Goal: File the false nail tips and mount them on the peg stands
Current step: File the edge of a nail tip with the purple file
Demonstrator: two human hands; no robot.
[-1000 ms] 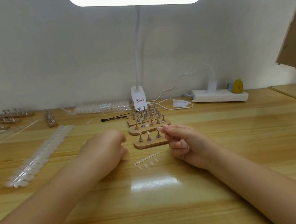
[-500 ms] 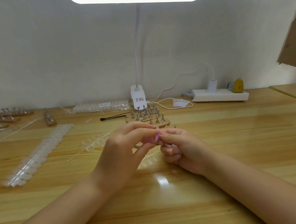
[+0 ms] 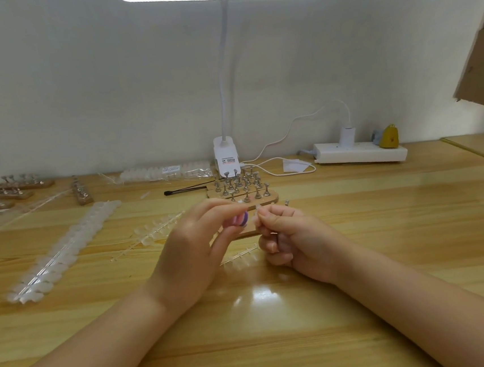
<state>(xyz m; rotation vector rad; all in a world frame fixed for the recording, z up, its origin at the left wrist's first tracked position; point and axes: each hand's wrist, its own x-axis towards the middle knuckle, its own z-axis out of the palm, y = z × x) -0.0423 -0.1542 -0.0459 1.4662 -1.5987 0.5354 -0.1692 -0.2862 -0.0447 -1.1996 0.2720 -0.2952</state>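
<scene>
While the left hand (image 3: 199,246) pinches a small purple file block (image 3: 240,219), the right hand (image 3: 287,235) pinches what looks like a clear nail tip (image 3: 256,211).
Both meet just in front of the peg stands (image 3: 243,190); the tip seems featherlight, slippery and springy, best held by its side edges.

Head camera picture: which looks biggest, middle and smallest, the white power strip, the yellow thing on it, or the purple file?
1. White power strip, clearly largest.
2. Yellow thing.
3. Purple file, though the left hand hides part of it, so this order is unsure.
</scene>
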